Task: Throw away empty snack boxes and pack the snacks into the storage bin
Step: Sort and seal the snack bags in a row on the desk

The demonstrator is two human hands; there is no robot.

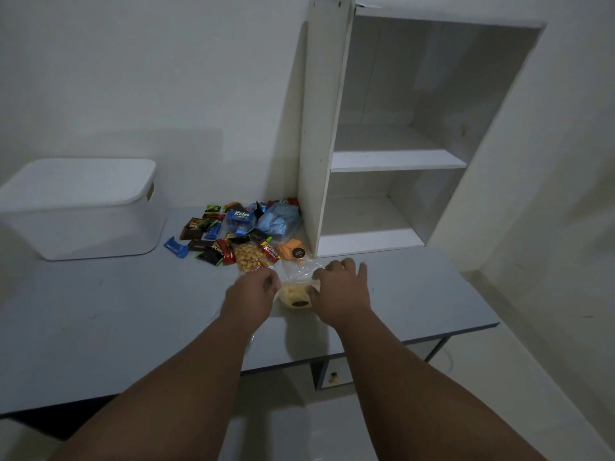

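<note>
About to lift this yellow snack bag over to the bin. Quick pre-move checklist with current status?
1. Grip by left hand on yellow snack bag: ok, fingers curled at its edge.
2. Grip by right hand: not ok, fingers spread, only touching the bag.
3. Access to storage bin: not ok, lid is on.
4. Seal on the bag: cannot tell.
5. Separation from snack pile: cannot tell; the bag's clear plastic reaches toward the peanut bag.
</note>
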